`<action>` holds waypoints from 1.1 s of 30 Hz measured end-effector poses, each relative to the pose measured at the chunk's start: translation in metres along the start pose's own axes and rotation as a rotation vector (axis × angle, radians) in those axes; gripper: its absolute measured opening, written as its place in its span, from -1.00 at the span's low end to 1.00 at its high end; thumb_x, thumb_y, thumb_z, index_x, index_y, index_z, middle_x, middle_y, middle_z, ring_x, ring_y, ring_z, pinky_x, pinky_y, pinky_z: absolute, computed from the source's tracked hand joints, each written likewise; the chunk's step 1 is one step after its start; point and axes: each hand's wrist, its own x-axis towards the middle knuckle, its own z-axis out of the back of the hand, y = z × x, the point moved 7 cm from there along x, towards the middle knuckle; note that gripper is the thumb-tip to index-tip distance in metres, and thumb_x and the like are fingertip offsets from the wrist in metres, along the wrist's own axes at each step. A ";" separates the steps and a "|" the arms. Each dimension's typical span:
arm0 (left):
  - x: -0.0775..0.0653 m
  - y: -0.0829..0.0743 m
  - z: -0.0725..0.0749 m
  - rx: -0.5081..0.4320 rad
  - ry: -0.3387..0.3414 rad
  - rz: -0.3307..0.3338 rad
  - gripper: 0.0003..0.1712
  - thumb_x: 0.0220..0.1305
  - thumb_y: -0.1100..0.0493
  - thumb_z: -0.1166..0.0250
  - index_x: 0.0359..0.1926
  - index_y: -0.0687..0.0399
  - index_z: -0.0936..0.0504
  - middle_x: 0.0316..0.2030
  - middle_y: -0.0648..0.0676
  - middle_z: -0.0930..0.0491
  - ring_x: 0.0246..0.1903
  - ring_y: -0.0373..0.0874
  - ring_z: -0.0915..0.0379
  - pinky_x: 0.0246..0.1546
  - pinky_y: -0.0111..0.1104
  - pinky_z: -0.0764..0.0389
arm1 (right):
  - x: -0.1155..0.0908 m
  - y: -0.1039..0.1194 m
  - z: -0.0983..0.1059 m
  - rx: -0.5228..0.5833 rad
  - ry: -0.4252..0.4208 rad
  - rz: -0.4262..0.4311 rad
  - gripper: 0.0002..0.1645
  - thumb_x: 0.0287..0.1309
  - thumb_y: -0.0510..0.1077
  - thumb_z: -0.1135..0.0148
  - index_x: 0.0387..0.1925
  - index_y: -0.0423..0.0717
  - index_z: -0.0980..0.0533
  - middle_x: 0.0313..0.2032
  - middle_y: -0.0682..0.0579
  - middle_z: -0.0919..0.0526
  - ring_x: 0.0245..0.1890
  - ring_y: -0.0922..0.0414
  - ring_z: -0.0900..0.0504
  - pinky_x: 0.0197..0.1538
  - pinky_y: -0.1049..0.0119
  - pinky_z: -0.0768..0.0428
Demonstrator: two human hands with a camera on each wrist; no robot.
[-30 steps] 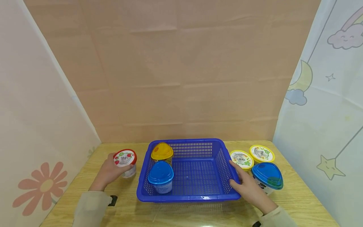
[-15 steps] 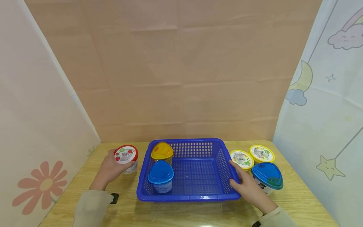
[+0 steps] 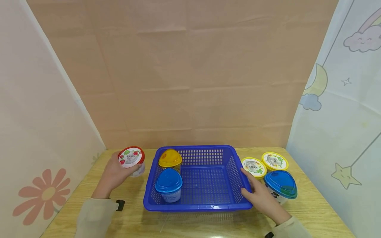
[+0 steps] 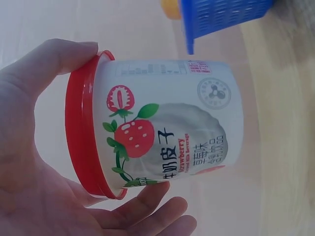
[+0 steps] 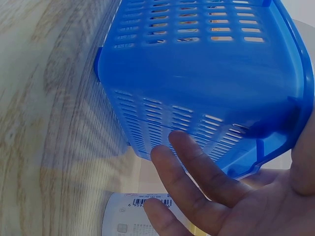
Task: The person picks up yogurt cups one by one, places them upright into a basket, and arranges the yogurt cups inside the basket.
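Observation:
My left hand [image 3: 114, 173] grips a red-lidded strawberry milk drink cup [image 3: 131, 157] to the left of the blue plastic basket [image 3: 205, 185]. In the left wrist view the cup [image 4: 167, 123] is held off the table, thumb and fingers around its red lid end. My right hand [image 3: 263, 196] holds the basket's right rim, thumb over the edge. The right wrist view has its fingers [image 5: 179, 184] along the outer slotted wall. Inside the basket, on the left, stand a yellow-lidded tub [image 3: 170, 159] and, nearer me, a blue-lidded tub [image 3: 169, 181].
Right of the basket stand two yellow-lidded cups [image 3: 254, 167] and a blue-lidded tub [image 3: 280, 185], close to my right hand. The wooden table [image 3: 190, 228] ends against a tan backdrop [image 3: 190, 82], with patterned white sheets on both sides.
The left hand has raised the strawberry cup off the table and moved it slightly away from me. My right hand, the basket and the other tubs have kept their places.

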 end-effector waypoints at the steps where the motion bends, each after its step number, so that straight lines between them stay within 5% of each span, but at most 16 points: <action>1: 0.000 -0.002 0.001 -0.007 -0.003 -0.008 0.22 0.10 -0.23 -0.46 0.42 0.47 -0.03 0.20 0.44 -0.36 0.11 0.31 -0.40 0.02 0.10 -0.62 | 0.000 0.000 0.000 -0.001 0.000 -0.001 -0.10 0.32 -0.08 -0.20 0.57 0.01 -0.01 0.35 -0.45 -0.31 0.21 -0.33 -0.50 0.04 -0.17 -0.63; 17: -0.004 -0.035 0.016 -0.053 -0.045 -0.112 0.12 0.09 -0.23 -0.48 0.39 0.34 -0.14 0.19 0.35 -0.37 0.09 0.23 -0.40 0.01 0.07 -0.62 | 0.001 0.000 0.000 0.011 0.014 -0.005 -0.10 0.34 -0.06 -0.19 0.57 0.03 0.01 0.38 -0.44 -0.28 0.25 -0.36 -0.46 0.08 -0.21 -0.60; 33: -0.007 -0.058 0.018 -0.094 -0.036 -0.092 0.20 0.09 -0.34 -0.43 0.45 0.29 -0.08 0.28 0.34 -0.30 0.17 0.25 -0.37 0.03 0.08 -0.62 | 0.000 0.001 0.000 -0.004 0.006 0.004 -0.10 0.33 -0.07 -0.19 0.57 0.01 0.00 0.35 -0.44 -0.31 0.24 -0.35 -0.47 0.08 -0.20 -0.60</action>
